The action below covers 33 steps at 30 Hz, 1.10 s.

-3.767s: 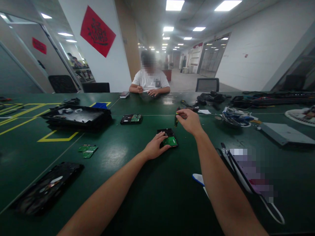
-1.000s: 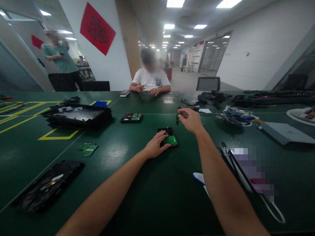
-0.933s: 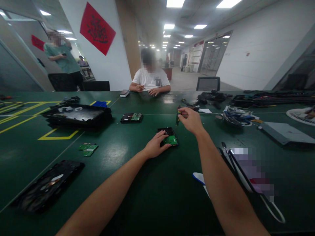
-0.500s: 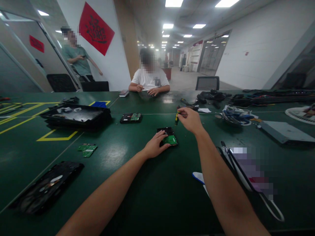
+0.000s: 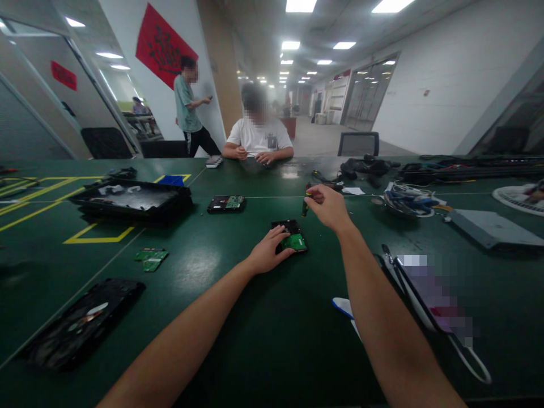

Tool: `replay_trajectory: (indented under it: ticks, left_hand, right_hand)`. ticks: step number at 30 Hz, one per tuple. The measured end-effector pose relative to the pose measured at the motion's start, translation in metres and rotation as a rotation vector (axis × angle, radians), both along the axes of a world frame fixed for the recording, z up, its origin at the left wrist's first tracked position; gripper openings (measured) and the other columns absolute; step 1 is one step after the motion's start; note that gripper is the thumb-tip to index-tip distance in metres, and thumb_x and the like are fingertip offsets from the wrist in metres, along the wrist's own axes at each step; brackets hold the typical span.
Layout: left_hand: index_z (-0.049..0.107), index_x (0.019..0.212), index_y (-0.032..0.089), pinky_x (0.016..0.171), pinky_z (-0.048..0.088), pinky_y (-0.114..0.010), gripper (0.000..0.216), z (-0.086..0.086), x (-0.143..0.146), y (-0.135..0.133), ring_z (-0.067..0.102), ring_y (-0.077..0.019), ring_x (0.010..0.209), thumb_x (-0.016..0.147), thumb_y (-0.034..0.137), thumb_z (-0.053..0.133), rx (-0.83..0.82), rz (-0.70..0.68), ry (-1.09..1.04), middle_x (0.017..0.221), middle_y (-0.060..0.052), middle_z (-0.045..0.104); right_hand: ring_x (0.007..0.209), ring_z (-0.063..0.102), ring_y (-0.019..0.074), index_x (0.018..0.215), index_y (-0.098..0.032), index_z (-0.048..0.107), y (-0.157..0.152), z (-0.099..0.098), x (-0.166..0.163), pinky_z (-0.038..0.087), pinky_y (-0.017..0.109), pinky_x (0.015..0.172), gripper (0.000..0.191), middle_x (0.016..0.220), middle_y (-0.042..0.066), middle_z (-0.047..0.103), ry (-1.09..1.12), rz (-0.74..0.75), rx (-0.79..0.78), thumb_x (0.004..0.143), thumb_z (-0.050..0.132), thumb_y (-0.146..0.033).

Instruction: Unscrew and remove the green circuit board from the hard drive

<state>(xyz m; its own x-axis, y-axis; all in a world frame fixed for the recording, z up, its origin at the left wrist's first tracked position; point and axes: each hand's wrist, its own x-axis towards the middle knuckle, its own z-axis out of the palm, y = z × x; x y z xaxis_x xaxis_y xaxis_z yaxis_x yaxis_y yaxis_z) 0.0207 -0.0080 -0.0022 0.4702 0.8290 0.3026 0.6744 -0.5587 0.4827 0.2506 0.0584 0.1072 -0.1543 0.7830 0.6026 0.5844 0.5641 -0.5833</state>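
Observation:
A hard drive [image 5: 297, 242] with a green circuit board lies on the table in front of me. My left hand [image 5: 274, 249] holds it from the left, fingers across its top and thumb along the near edge. Part of the drive is hidden under those fingers. Just beyond and to the right, my right hand [image 5: 325, 205] pinches a small screwdriver [image 5: 304, 211] with a dark and yellow handle. It hangs upright above the table, apart from the drive; its tip is too small to make out. A second hard drive [image 5: 226, 204] lies farther back on the left.
At left are a black tray [image 5: 136, 198], a loose green circuit board [image 5: 152, 259] and a black casing [image 5: 85, 323]. To the right lie a phone-like device [image 5: 433, 294] with a strap, a grey metal box [image 5: 495, 229] and bundled cables [image 5: 408, 199]. A person [image 5: 260, 136] sits opposite.
The screwdriver handle has turned slightly between my right fingers, with less yellow showing. My left hand and the drive stay put. A person in the background has walked to the right.

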Motion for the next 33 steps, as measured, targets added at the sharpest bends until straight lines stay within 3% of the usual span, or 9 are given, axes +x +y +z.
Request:
replay_trajectory:
  ticks: [33]
  left_hand:
    - [0.052,0.145,0.02,0.126,0.027,-0.046,0.065,0.0009,0.0002,-0.0012,0.03,-0.0278,0.153,0.094,0.06,0.055,0.001,-0.002,0.002,0.161,-0.012,0.039]
  right_hand:
    - [0.085,0.072,0.0205,0.1,-0.019,0.07,-0.0018,0.0011,-0.0014,0.06,0.036,0.079,0.017,0.099,0.008,0.073,-0.013,-0.003,0.059,0.083,0.069,-0.024]
